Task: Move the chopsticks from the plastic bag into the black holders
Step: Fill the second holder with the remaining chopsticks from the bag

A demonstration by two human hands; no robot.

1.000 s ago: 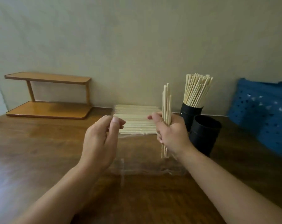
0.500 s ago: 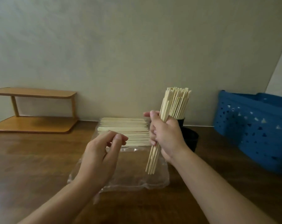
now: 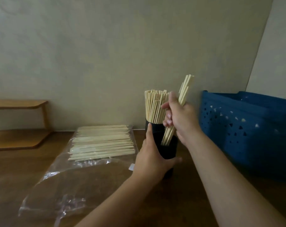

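Observation:
My right hand (image 3: 180,118) grips a small bundle of pale wooden chopsticks (image 3: 184,92), tilted, with the lower tips at the mouth of the near black holder (image 3: 169,148). My left hand (image 3: 151,163) wraps round that holder's left side. Behind it stands a second black holder (image 3: 148,126) packed with upright chopsticks (image 3: 155,106). To the left lies a clear plastic bag (image 3: 70,185) on the table, with a stack of chopsticks (image 3: 103,142) lying flat in its far end.
A blue perforated plastic basket (image 3: 247,131) stands close on the right of the holders. A two-tier wooden shelf (image 3: 19,122) sits at the far left against the wall. The brown wooden table (image 3: 188,202) runs to the wall behind.
My right hand carried the bundle right and lowered its tips to the near holder. My left hand left the bag area and took hold of that holder. The view swung right.

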